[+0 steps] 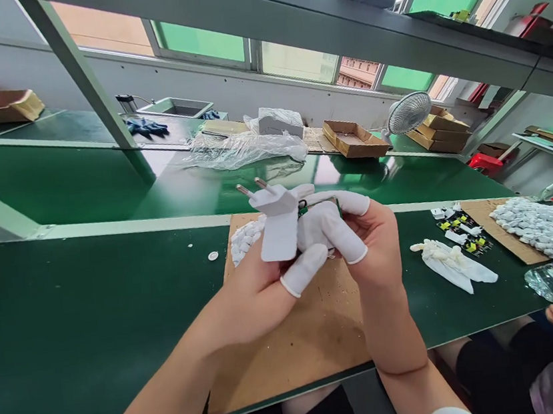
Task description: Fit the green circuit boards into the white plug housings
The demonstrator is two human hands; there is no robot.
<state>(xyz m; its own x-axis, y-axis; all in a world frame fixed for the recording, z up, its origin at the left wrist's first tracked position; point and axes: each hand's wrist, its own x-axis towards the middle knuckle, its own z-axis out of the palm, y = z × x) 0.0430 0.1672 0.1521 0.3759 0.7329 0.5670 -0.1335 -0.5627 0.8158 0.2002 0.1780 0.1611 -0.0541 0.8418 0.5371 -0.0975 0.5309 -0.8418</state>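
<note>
White plastic two-pin plug casing (277,230), seemingly light, stiff, best held by its flat sides, is grasped by left-hand fingers (305,271), green circuit board (303,208) by right-hand fingers (344,232).

Head-worn view, forward and down, close over bench (71,339).

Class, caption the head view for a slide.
Left hand and right hand, in white finger cots, hold a white two-pin plug casing and a green-edged part over a brown board.
</note>
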